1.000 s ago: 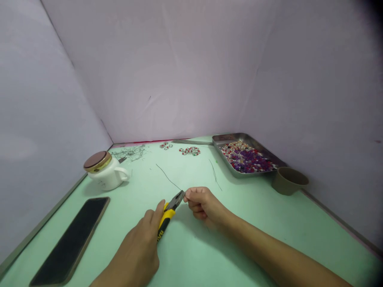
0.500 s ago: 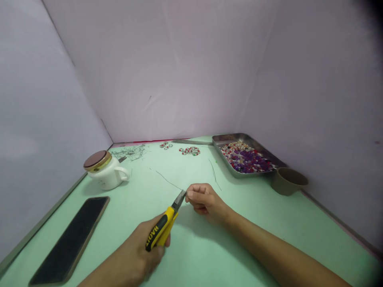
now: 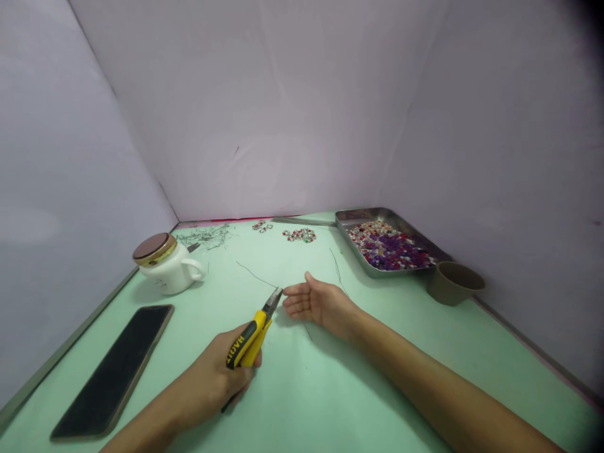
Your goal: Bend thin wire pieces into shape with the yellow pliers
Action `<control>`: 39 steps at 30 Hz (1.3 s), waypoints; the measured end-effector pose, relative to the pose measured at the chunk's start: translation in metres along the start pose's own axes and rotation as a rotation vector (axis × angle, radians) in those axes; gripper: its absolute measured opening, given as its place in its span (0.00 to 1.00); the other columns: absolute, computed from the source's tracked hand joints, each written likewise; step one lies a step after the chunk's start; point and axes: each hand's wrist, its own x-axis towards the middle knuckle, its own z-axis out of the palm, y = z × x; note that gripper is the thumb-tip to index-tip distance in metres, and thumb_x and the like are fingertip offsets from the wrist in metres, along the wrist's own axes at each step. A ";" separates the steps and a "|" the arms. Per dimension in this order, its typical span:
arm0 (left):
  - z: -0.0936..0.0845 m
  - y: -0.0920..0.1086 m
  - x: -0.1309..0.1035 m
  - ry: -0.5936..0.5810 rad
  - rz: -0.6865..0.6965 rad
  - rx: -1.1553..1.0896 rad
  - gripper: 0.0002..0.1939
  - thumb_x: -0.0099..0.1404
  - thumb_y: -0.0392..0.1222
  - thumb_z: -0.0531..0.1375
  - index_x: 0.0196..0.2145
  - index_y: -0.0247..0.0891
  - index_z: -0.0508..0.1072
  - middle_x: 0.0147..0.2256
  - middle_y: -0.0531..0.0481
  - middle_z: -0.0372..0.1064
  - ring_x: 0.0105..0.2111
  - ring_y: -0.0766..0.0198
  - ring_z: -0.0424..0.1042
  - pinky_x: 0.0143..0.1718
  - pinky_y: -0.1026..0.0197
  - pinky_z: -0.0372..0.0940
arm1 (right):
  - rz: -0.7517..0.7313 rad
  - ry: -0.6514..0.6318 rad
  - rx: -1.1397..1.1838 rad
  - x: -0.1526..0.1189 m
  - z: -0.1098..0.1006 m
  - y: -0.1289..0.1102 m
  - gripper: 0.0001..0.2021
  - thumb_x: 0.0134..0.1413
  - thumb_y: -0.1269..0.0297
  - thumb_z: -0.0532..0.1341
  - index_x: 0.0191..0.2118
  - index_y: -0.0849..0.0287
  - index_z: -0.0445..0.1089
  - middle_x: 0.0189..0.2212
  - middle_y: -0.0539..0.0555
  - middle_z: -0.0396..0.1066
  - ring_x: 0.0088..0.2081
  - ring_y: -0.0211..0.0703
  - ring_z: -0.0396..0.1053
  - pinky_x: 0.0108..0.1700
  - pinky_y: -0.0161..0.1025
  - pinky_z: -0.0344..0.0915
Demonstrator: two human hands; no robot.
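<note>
Yellow and black pliers (image 3: 249, 343) are in my left hand (image 3: 214, 380), fingers wrapped round the handles. Their jaws point up and to the right, with a thin wire (image 3: 255, 275) running from the tip toward the upper left. My right hand (image 3: 321, 305) is open just right of the jaws, thumb raised and fingers stretched to the left. Below its fingers a short dark length of wire shows; whether it joins the wire at the jaws cannot be made out. Another bent wire (image 3: 335, 265) lies behind my right hand.
A lidded white mug (image 3: 172, 272) and a phone (image 3: 113, 371) are on the left. Wire scraps (image 3: 207, 236) and beaded rings (image 3: 299, 235) lie at the back. A metal tray (image 3: 377, 272) of beads and a brown cup (image 3: 450, 290) stand on the right.
My right hand has gone from a pinch to open. My left hand and the pliers have shifted slightly left and up. The wire at the jaws has moved with them.
</note>
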 end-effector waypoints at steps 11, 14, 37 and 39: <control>-0.003 0.006 -0.003 -0.015 0.001 0.059 0.08 0.51 0.28 0.50 0.28 0.38 0.61 0.18 0.60 0.55 0.18 0.72 0.55 0.20 0.68 0.54 | -0.234 0.104 -0.192 -0.002 -0.027 -0.022 0.10 0.48 0.62 0.60 0.33 0.64 0.71 0.31 0.57 0.71 0.34 0.41 0.69 0.44 0.43 0.62; -0.001 0.004 -0.003 -0.026 -0.013 0.068 0.07 0.51 0.28 0.50 0.28 0.38 0.60 0.18 0.60 0.55 0.18 0.72 0.55 0.20 0.68 0.53 | -0.194 0.080 -0.212 -0.004 -0.018 -0.016 0.11 0.46 0.61 0.62 0.33 0.64 0.71 0.32 0.57 0.71 0.34 0.41 0.68 0.43 0.43 0.63; -0.002 -0.002 -0.002 -0.119 0.018 -0.045 0.10 0.50 0.34 0.55 0.34 0.37 0.63 0.23 0.57 0.57 0.22 0.71 0.53 0.22 0.67 0.50 | -0.256 -0.016 -0.359 -0.014 0.012 0.001 0.15 0.43 0.54 0.60 0.23 0.63 0.64 0.13 0.42 0.51 0.14 0.26 0.40 0.16 0.30 0.36; -0.002 0.000 -0.002 -0.122 0.025 -0.046 0.09 0.50 0.35 0.55 0.33 0.37 0.63 0.23 0.57 0.57 0.22 0.71 0.55 0.22 0.67 0.52 | -0.254 -0.036 -0.336 -0.014 0.012 0.002 0.15 0.43 0.54 0.60 0.23 0.63 0.63 0.13 0.41 0.49 0.14 0.26 0.40 0.16 0.30 0.36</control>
